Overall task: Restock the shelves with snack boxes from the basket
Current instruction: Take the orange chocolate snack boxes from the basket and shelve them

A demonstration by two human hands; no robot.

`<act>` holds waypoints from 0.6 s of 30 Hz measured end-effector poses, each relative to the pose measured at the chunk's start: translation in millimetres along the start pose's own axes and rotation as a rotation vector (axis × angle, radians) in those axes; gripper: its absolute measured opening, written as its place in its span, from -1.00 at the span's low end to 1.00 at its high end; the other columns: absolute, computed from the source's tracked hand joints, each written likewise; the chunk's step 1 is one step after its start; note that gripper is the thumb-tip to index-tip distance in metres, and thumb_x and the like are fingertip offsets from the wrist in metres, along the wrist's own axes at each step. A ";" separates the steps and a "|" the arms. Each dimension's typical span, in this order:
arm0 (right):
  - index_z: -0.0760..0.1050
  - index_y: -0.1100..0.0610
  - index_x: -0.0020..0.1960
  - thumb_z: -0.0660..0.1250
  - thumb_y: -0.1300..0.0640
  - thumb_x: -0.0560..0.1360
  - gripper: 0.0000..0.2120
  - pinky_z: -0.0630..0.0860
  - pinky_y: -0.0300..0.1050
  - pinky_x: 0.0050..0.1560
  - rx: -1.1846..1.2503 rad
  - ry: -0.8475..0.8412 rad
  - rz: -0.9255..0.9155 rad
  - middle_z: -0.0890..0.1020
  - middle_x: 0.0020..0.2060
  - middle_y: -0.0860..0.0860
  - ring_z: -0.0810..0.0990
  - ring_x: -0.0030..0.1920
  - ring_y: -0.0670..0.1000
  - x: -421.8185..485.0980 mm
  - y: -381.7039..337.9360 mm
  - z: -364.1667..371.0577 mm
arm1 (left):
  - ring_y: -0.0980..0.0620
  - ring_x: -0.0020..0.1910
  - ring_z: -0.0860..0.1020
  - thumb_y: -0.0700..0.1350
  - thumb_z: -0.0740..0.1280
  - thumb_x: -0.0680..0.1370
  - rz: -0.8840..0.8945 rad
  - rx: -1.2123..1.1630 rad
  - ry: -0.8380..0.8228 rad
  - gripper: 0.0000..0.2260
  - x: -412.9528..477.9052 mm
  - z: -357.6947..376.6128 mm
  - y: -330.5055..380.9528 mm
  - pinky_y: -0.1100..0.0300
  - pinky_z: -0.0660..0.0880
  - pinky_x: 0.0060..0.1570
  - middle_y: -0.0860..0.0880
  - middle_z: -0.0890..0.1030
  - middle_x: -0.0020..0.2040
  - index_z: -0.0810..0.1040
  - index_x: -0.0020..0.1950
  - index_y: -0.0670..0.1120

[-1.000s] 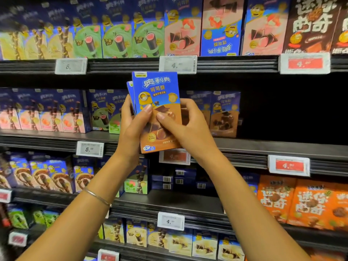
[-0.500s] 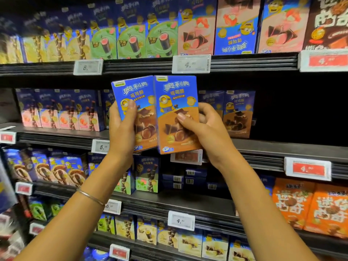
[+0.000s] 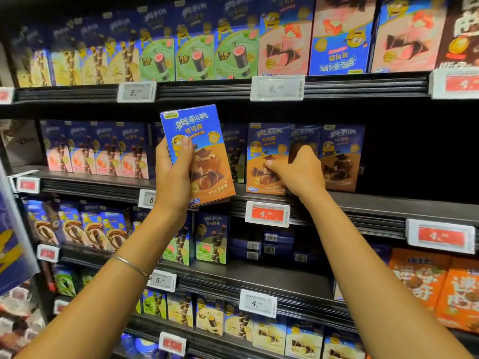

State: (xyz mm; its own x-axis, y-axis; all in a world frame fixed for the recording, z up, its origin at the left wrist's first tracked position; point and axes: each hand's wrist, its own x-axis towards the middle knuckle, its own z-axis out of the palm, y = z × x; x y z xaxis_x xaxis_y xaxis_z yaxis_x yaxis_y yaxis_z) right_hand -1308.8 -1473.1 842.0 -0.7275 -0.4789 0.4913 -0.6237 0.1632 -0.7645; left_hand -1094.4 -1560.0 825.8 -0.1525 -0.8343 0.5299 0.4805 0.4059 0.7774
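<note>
As we list from left to right, every place is given from the red tag (image 3: pixel 267 213) clipped to the front rail of the shelf (image 3: pixel 388 203).

1. Pink boxes (image 3: pixel 103 154). We count a row upright on the shelf, above and far left of the red tag.

2. Bracelet (image 3: pixel 132 266). Thin metal band on the left forearm, below and left of the red tag.

3. Left hand (image 3: pixel 172 174). Above and left of the red tag. We record the thumb laid across the front of a box and the fingers wrapped round its left edge from behind: a full grip.

4. Held box (image 3: pixel 204 151). Blue over orange, chocolate cones printed on the front. It is in the air before the shelf, above and left of the red tag, tilted so its top leans left. In our view its lower corner overlaps the shelf's front rail.

5. Shelved box (image 3: pixel 263 146). Same print, upright, straight above the red tag, base on the shelf at its front.

6. White tag (image 3: pixel 276 85). High above the red tag, on the next rail up.

7. Right hand (image 3: pixel 298 169). Above and just right of the red tag, back toward us. We note the digits curled onto the shelved box's front and right edge, gripping it.

8. Brown box (image 3: pixel 339 156). Upright on the shelf, above and right of the red tag, just beside the right hand.

9. Orange boxes (image 3: pixel 427 286). Below and far right of the red tag.
</note>
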 end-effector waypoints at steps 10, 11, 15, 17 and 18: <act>0.31 0.03 -0.01 0.47 -0.15 0.49 -0.60 0.33 -0.09 -0.25 -0.171 0.083 -0.019 0.46 -0.07 -0.01 0.48 -0.08 0.05 6.6 -5.4 28.9 | -0.03 0.16 0.72 0.13 0.30 0.69 -0.034 0.006 -0.011 -0.64 -5.7 -2.3 -8.3 0.00 0.68 0.09 -0.07 0.65 0.32 0.42 0.42 -0.01; 0.31 0.03 0.00 0.47 -0.15 0.49 -0.60 0.31 -0.12 -0.28 -0.181 0.090 -0.019 0.46 -0.07 -0.01 0.47 -0.09 0.04 6.4 -5.5 30.2 | -0.03 0.16 0.72 0.13 0.30 0.70 -0.037 0.007 -0.015 -0.65 -6.3 -2.0 -8.9 0.01 0.69 0.08 -0.07 0.66 0.32 0.43 0.42 -0.01; 0.43 0.08 0.09 0.45 -0.17 0.50 -0.61 0.38 -0.07 -0.20 -0.205 0.109 -0.022 0.60 0.05 0.08 0.59 0.04 0.15 6.0 -6.8 33.8 | -0.03 0.16 0.73 0.11 0.29 0.71 -0.041 0.012 -0.035 -0.70 -8.7 0.6 -8.5 0.06 0.70 0.06 -0.06 0.67 0.29 0.43 0.39 0.02; 0.41 0.05 0.05 0.45 -0.17 0.50 -0.63 0.41 -0.04 -0.15 -0.199 0.105 -0.028 0.62 0.08 0.10 0.61 0.09 0.19 6.7 -6.1 34.5 | -0.06 0.19 0.71 0.10 0.28 0.71 -0.038 0.006 -0.039 -0.73 -9.8 2.4 -7.8 -0.02 0.68 0.14 -0.07 0.66 0.30 0.45 0.36 0.03; 0.41 0.05 0.05 0.45 -0.17 0.50 -0.64 0.41 -0.04 -0.15 -0.198 0.098 -0.028 0.62 0.08 0.10 0.62 0.10 0.19 7.0 -6.0 34.5 | -0.07 0.20 0.71 0.10 0.28 0.71 -0.042 0.001 -0.041 -0.74 -10.6 3.3 -7.2 -0.05 0.67 0.16 -0.07 0.66 0.31 0.45 0.35 0.05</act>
State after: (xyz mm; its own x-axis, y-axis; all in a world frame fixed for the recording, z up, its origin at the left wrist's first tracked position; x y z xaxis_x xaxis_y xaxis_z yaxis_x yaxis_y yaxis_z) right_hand -1300.3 -1507.2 835.6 -0.7273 -0.4010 0.5569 -0.6811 0.3218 -0.6577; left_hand -1099.1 -1552.8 815.6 -0.2079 -0.8345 0.5103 0.4720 0.3714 0.7996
